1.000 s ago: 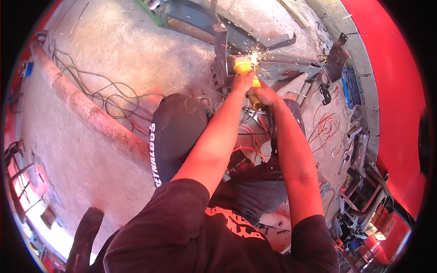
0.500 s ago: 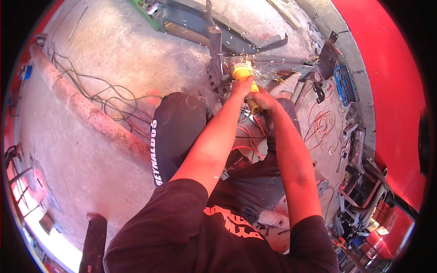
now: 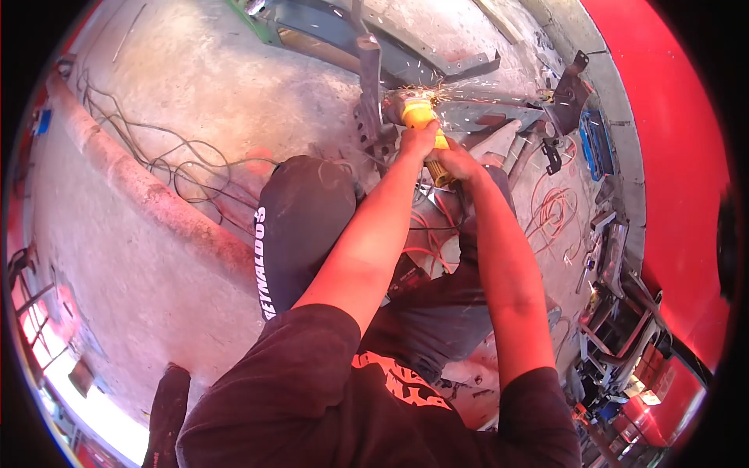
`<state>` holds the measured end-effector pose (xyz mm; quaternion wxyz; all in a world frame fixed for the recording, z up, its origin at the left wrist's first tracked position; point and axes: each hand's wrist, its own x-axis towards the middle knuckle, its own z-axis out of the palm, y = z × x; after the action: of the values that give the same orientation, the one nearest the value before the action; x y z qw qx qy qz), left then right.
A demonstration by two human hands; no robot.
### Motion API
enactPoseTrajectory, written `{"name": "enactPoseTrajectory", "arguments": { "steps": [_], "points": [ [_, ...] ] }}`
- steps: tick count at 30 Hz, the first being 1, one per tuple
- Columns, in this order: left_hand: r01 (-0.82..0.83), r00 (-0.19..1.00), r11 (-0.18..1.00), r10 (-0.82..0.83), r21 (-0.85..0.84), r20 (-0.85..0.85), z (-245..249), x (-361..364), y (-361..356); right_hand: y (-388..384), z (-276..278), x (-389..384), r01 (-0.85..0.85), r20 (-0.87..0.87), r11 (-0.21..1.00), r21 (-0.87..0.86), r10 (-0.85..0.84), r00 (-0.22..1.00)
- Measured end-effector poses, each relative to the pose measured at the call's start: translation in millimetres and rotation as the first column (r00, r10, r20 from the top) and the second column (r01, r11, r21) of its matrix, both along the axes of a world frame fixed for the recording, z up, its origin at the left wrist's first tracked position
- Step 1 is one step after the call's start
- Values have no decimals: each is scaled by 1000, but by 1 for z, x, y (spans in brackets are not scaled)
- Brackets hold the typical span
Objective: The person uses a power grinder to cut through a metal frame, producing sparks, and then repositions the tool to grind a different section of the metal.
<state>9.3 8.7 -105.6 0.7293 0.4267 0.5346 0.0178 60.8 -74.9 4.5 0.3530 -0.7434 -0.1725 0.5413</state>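
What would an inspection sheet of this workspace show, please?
surface: bare concrete floor, stained
job's things: yellow angle grinder throwing sparks against a grey steel frame
clutter: blue box and metal parts along the right edge
grips: left hand and right hand both closed on the angle grinder
cables: dark cables loose on the floor; orange cable coiled
surroundings: red panel; long pipe
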Motion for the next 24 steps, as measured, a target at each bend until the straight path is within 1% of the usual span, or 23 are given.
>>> {"name": "enactPoseTrajectory", "arguments": {
  "steps": [2, 3, 6, 9, 10, 11, 12, 15, 18, 21, 24],
  "points": [
    [9, 999, 1000, -8, 26, -38, 15, -3, 1, -7, -20, 7, 7, 5, 1000, 25, -7, 1000],
    [7, 1000, 1000, -6, 29, -23, 10, -2, 1, -9, -30, 11, 10, 9, 999, 37, -10, 1000],
    [-6, 1000, 999, 5, 32, 11, -22, 10, 0, -12, -39, 17, -7, 14, 999, 42, 6, 1000],
    [-12, 1000, 998, 13, 56, -9, -18, 4, 4, -20, -94, 34, -109, 193, 991, 75, 93, 977],
    [-38, 999, 999, 37, 25, 24, -15, 2, 5, -16, -77, 28, -85, 149, 995, 49, 77, 986],
    [-65, 996, 998, 66, -4, 56, -13, -1, 8, -4, -42, 15, -67, 104, 997, 25, 64, 992],
    [-91, 992, 995, 94, -33, 85, -15, -3, 11, 3, -23, 6, -49, 58, 999, -1, 49, 997],
    [-79, 994, 996, 81, -31, 78, -22, -5, 17, 8, -33, 7, -68, 127, 996, -52, 74, 989],
    [-25, 998, 1000, 26, -17, 56, -27, -5, 15, 3, -28, 2, 6, -19, 1000, -28, -7, 1000],
    [74, 997, 995, -73, 69, -20, -6, -11, 13, 5, 4, -10, 14, 24, 998, -61, -12, 1000],
    [43, 998, 998, -45, 53, 36, -7, -14, 12, 4, 3, -12, 13, -62, 1000, -4, -13, 998]
  ]
}}
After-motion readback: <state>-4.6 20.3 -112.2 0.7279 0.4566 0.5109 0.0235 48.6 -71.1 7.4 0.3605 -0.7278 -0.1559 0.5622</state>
